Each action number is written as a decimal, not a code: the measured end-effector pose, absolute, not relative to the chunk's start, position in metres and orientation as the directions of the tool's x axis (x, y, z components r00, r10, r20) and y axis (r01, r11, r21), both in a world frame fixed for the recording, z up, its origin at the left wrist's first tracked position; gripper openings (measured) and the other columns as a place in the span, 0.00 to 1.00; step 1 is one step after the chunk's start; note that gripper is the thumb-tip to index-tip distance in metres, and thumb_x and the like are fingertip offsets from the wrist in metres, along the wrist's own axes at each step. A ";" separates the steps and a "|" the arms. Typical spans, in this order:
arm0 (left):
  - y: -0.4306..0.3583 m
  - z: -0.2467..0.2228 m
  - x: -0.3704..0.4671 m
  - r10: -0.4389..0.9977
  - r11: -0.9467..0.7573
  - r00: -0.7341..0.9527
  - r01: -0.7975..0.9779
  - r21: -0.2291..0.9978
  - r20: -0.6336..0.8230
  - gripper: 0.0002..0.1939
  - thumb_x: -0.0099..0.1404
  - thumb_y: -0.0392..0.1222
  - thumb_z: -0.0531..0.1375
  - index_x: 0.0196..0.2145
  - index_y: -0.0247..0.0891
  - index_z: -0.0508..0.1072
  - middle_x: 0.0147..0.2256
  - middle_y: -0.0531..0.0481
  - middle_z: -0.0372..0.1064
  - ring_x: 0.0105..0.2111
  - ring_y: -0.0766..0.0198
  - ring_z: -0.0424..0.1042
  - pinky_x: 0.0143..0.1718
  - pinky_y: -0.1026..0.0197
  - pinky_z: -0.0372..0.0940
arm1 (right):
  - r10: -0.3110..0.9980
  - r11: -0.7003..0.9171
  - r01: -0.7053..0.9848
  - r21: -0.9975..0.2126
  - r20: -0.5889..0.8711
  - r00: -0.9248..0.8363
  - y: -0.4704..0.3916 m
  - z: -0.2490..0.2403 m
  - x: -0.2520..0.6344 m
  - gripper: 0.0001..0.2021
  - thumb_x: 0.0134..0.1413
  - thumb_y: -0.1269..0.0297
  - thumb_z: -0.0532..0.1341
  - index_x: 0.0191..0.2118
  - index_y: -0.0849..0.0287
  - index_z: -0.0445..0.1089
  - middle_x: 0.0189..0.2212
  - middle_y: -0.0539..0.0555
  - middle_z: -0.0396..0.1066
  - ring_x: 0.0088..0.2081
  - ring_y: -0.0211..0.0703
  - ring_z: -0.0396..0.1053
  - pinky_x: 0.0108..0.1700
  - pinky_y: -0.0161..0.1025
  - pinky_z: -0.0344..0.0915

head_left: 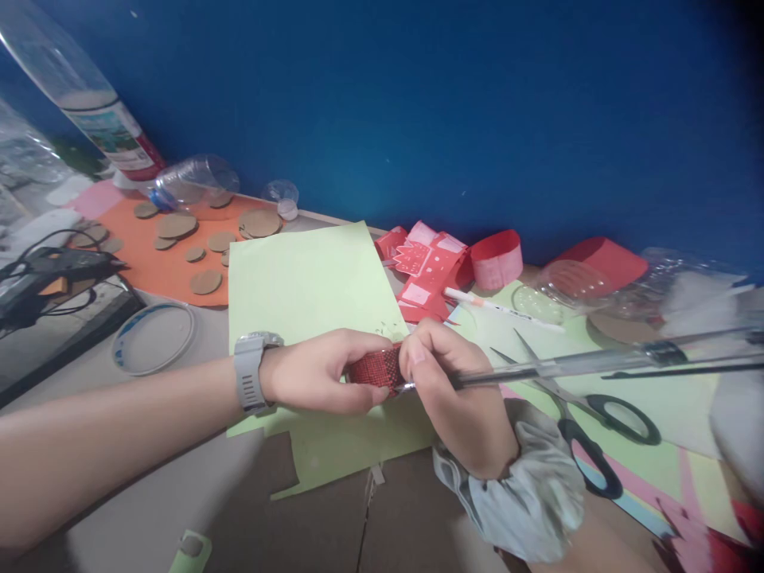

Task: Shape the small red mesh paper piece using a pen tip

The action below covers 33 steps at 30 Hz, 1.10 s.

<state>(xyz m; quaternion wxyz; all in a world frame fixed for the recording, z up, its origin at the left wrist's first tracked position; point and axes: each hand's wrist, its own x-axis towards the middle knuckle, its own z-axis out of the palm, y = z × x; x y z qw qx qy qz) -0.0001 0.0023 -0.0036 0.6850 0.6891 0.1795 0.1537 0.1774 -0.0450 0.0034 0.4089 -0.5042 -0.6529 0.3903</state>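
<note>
My left hand [322, 374], with a grey watch on its wrist, grips a small red piece covered in a dense black pattern [373, 369]. Thumb and fingers press it from the near and far sides, so part of it is hidden. Closed around a long, thin pen [513, 374] with a silvery tip, my right hand [445, 362] meets the red piece's right end. The pen's rear is blurred. Both hands are above light green paper [304, 278]. Scissors [561, 390] with black handles lie spread just right of my right hand.
Cut red paper pieces [430, 263] and a white marker [507, 309] lie beyond my hands. Cardboard discs [206, 282] rest on orange paper [143, 259] at left, near plastic bottles [200, 181], a tape ring [122, 366] and a black cabled tool [53, 278]. A blue wall [382, 103] stands behind.
</note>
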 end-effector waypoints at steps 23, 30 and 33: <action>0.002 -0.003 0.001 0.464 -0.006 0.886 0.026 1.000 -0.020 0.05 0.59 0.28 0.58 0.32 0.33 0.64 0.26 0.55 0.60 0.23 0.72 0.59 0.24 0.70 0.57 | 0.972 0.204 0.288 -0.936 0.158 -0.175 -0.046 0.002 0.178 0.12 0.57 0.73 0.51 0.23 0.57 0.54 0.18 0.44 0.52 0.22 0.33 0.52 0.24 0.32 0.51; 0.002 -0.003 0.000 0.460 -0.019 0.888 0.030 0.999 -0.017 0.05 0.59 0.28 0.58 0.32 0.33 0.64 0.26 0.55 0.60 0.23 0.72 0.59 0.23 0.70 0.58 | 0.971 0.211 0.289 -0.934 0.166 -0.173 -0.044 0.000 0.178 0.12 0.57 0.73 0.51 0.23 0.57 0.54 0.18 0.44 0.52 0.22 0.33 0.52 0.25 0.32 0.51; 0.001 -0.003 0.000 0.460 -0.013 0.887 0.041 0.999 -0.030 0.05 0.59 0.29 0.58 0.32 0.33 0.64 0.26 0.55 0.61 0.23 0.72 0.60 0.23 0.70 0.58 | 0.972 0.202 0.293 -0.934 0.155 -0.176 -0.045 0.001 0.178 0.12 0.57 0.73 0.51 0.23 0.57 0.54 0.18 0.44 0.51 0.22 0.33 0.52 0.24 0.32 0.51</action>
